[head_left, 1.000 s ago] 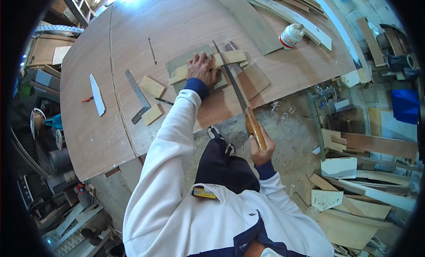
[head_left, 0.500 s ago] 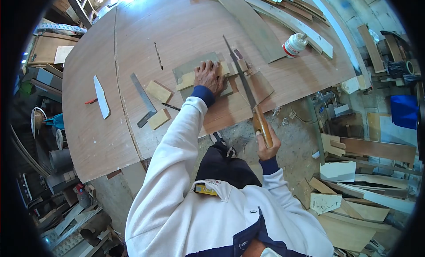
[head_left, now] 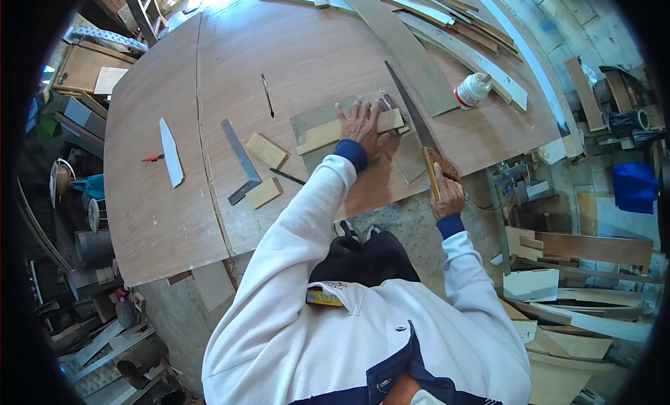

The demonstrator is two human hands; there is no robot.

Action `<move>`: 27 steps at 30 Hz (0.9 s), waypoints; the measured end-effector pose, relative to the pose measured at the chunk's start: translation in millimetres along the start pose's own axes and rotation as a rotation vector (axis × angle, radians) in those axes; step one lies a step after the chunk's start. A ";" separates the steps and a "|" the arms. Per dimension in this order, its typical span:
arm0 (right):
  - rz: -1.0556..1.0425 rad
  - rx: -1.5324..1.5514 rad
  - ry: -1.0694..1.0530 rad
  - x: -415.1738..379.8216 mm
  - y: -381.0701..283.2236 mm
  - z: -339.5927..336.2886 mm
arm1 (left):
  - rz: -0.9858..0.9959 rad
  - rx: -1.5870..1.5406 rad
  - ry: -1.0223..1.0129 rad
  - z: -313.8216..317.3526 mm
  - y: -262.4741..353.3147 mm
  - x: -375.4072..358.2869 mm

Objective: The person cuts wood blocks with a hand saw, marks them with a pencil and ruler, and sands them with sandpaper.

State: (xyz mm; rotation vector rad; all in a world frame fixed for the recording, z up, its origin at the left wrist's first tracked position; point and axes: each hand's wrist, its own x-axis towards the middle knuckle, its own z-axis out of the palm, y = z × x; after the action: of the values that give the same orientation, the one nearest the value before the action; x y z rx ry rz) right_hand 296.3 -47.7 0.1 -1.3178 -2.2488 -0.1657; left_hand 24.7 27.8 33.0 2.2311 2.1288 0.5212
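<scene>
My left hand (head_left: 361, 126) lies with spread fingers on a pale wood strip (head_left: 321, 137), pressing it over a grey-green flat board (head_left: 307, 121). In my right hand (head_left: 448, 194) is the wooden handle of a handsaw (head_left: 412, 108); its blade lies low over the table, pointing away from me, to the right of the strip's end. Two small wood blocks (head_left: 267, 150) (head_left: 264, 193), a try square (head_left: 241, 159) and a dark pencil-like stick (head_left: 287, 175) sit left of my left hand.
On the wooden table (head_left: 150, 223) are a white glue bottle (head_left: 472, 91), a long board (head_left: 398, 46), a white blade-shaped piece (head_left: 170, 154), a red-handled tool (head_left: 153, 158) and a thin dark tool (head_left: 267, 96). Scrap wood (head_left: 593, 248) is piled at the right.
The saw has moved right and turned, its blade now flatter to the table. My left hand has spread its fingers on the strip. The whole view has shifted slightly.
</scene>
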 end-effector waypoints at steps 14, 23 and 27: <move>0.054 -0.009 -0.203 17.6 10.2 19.4 | 0.027 -0.446 0.117 -1.1 24.8 32.2; 0.202 0.419 -0.073 62.7 -25.4 11.3 | -0.636 -2.237 0.084 -40.3 -7.3 -3.4; 0.367 0.967 -0.053 115.7 -91.0 0.3 | -0.702 -2.380 0.188 -32.3 -8.9 -21.9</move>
State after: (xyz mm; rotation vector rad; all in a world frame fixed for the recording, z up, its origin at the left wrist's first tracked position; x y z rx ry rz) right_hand 174.7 -4.9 71.1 -1.1153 -1.6668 0.9653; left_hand 7.7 0.1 56.4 0.0655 0.5882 1.6377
